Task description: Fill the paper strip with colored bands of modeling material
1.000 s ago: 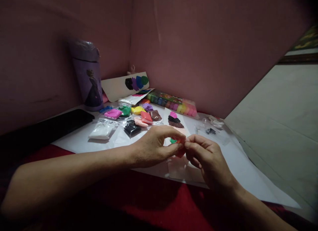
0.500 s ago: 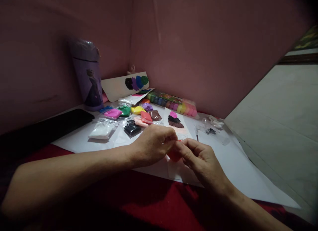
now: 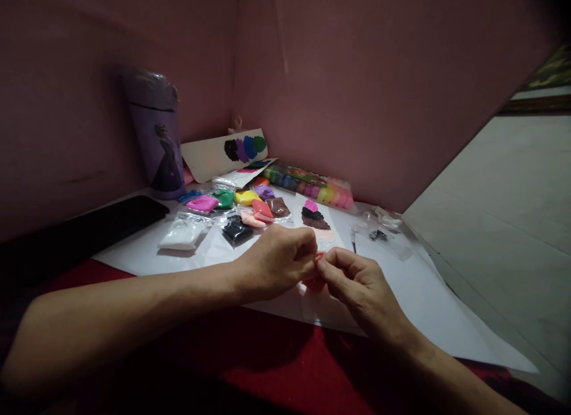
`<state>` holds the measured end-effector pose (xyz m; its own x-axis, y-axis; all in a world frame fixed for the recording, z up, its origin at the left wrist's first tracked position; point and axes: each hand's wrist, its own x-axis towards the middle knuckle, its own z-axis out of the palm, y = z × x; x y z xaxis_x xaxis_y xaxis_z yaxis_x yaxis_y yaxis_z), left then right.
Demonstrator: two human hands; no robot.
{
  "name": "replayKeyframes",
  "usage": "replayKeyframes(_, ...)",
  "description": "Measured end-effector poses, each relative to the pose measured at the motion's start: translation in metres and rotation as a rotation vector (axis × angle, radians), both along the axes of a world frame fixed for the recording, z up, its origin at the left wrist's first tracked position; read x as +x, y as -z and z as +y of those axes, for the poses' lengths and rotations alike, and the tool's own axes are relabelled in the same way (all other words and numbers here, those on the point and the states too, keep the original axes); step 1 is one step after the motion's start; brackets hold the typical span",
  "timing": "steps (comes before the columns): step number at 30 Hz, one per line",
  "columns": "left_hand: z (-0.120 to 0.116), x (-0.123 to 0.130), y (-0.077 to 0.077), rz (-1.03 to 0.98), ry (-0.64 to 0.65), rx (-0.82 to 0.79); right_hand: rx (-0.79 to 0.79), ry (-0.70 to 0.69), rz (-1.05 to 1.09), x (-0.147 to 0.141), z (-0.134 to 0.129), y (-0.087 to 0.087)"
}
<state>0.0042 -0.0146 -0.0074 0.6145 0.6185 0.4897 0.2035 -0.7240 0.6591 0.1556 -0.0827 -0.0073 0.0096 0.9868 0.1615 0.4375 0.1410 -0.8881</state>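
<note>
Left hand (image 3: 281, 260) at nine o'clock and right hand (image 3: 357, 281) at three pinched a red packet (image 3: 314, 283), apparently opening it; the next move needed steadiness

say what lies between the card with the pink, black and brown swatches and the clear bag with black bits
In the head view, a slim brush-like tool lies on the white paper between them, just beyond the right hand.

Right of the smooth, satin-finish tumbler (image 3: 163, 150), we observe glossy clear plastic packets (image 3: 237, 229), matt white card (image 3: 203, 163) with rough-textured colour patches (image 3: 241, 149), and smooth white paper (image 3: 401, 302); behind it, a matt pink wall (image 3: 379, 88).
</note>
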Motion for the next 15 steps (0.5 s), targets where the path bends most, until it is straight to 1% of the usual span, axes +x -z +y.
replayKeyframes(4,0.001,0.001,-0.001,-0.003,-0.023,0.033,-0.007,0.026,-0.009,0.0,0.001,0.0)
replayKeyframes(11,0.004,-0.001,-0.004,0.027,0.047,0.013,0.037,0.092,0.002,0.005,0.002,0.002)
replayKeyframes(15,0.005,-0.002,-0.005,0.054,-0.06,0.035,0.133,0.166,0.053,0.011,0.005,0.003)
